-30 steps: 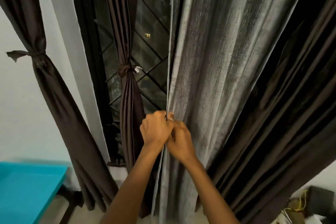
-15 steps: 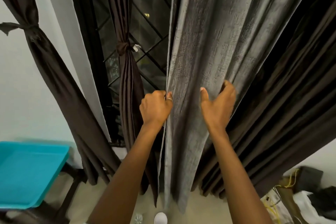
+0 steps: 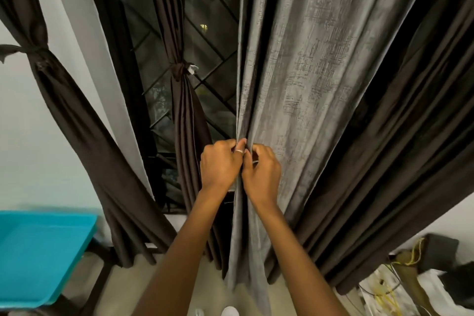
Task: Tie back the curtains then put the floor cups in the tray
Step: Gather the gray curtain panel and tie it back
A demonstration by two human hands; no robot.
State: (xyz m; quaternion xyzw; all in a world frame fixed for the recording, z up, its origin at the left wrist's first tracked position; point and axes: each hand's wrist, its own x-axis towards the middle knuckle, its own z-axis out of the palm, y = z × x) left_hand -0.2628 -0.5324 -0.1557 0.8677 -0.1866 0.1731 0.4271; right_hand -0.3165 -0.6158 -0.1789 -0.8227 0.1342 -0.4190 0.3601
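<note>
Grey curtain (image 3: pixel 307 72) hangs across window (image 3: pixel 205 15); turquoise tray (image 3: pixel 38 251) left

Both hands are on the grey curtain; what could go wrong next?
The left hand and right hand pinch the grey curtain only at its edge; the wide folds may slip out. The white cup sits on the floor near the hem, so a step or swinging fabric might tip it.

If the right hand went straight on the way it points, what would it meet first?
The right hand meets the grey curtain, whose edge it pinches beside the left hand. Behind that likely the window grille, though depth is unclear.
</note>
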